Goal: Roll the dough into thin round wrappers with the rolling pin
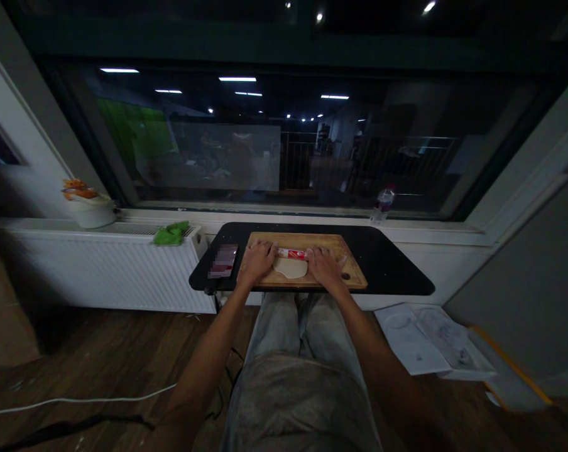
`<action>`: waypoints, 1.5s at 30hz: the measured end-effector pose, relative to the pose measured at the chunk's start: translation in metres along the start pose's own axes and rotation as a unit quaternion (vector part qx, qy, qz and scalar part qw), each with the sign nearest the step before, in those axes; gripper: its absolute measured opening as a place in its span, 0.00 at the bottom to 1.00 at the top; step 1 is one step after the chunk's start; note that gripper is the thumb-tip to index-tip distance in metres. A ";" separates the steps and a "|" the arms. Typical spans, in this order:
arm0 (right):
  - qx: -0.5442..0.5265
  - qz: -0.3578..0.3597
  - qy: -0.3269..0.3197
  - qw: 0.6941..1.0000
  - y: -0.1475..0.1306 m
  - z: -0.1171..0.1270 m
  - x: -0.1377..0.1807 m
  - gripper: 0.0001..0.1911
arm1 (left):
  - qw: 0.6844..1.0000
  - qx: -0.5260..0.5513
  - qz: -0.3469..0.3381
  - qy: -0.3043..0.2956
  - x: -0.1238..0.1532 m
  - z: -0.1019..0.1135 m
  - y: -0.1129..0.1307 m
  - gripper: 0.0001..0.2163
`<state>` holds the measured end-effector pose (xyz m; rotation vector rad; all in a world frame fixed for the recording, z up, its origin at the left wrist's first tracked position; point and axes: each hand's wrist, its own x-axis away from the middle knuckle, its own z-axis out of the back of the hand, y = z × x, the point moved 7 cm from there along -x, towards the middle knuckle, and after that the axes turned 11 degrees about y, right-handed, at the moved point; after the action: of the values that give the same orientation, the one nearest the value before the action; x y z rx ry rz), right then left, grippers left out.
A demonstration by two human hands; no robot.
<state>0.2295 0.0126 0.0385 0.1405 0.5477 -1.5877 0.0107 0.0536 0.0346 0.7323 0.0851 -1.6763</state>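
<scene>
A rolling pin (292, 253) with a red and white wrapper lies crosswise on a wooden cutting board (307, 240). My left hand (260, 258) is closed over its left end, and my right hand (324, 265) is closed over its right end. Beneath the pin and on its near side, a flat pale piece of dough (290, 269) is spread on the board. Both ends of the pin are hidden under my fingers. A pale translucent scrap shows just beyond my right hand; what it is I cannot make out.
The board rests on a small black table (397, 270) below a window. A phone (223, 261) lies at its left. On the sill stands a plastic bottle (382, 204). A green cloth (171, 233) and white tub (93, 212) sit on the radiator (124, 270). Right floor holds an open box (453, 342).
</scene>
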 end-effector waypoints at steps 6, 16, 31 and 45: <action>-0.009 -0.015 -0.013 1.000 0.000 0.001 -0.007 0.29 | 1.000 -0.006 -0.003 0.011 -0.002 -0.001 -0.002 0.23; -0.017 -0.004 0.056 0.998 -0.004 0.009 0.028 0.28 | 1.000 0.008 0.001 0.030 -0.002 -0.002 -0.004 0.21; 0.006 0.037 0.138 0.990 -0.010 0.013 0.099 0.29 | 0.997 0.056 -0.024 0.041 -0.005 -0.004 -0.002 0.22; -0.004 0.060 0.153 0.986 -0.027 0.019 0.136 0.30 | 0.998 0.058 -0.021 0.028 -0.004 -0.002 0.001 0.22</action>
<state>0.1936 -0.1184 0.0064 0.4081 0.7690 -1.4539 0.0127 0.0575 0.0348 0.8710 0.0424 -1.7112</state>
